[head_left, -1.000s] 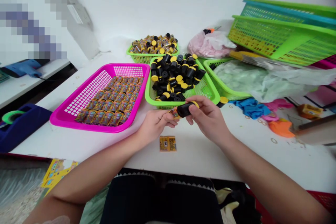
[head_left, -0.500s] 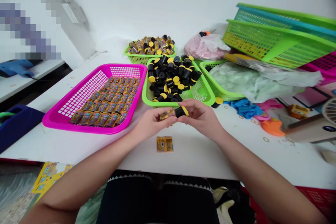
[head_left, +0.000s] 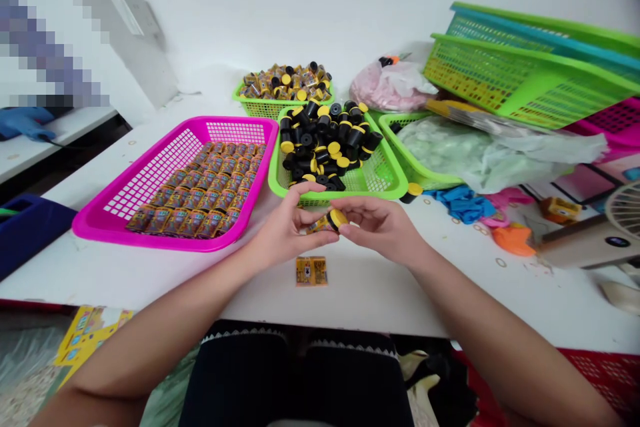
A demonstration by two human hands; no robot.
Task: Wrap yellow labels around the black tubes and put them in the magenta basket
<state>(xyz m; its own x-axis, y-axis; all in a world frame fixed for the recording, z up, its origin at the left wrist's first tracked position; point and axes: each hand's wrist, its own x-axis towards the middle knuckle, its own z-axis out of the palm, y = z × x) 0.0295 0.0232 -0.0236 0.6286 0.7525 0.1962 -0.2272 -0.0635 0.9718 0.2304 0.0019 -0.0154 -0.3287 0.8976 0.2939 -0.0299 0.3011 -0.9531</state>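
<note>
Just below the green basket (head_left: 385, 177) of black tubes, at the table's (head_left: 380, 287) front edge, I see my left hand (head_left: 284, 232) and right hand (head_left: 384, 230) both pinched on one small yellow-capped tube (head_left: 331, 221), with a yellow label (head_left: 311, 271) lying at six o'clock from it.

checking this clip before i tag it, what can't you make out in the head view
- Small yellow-capped piece: mostly hidden between the fingers of the left hand and right hand.
- Print on the yellow label on the table: too small to read.
- Upper left: pixelated, nothing can be told.
- Fan and blue box: cut off by the picture's edges.
- Bag's contents: veiled by cloudy plastic.
</note>
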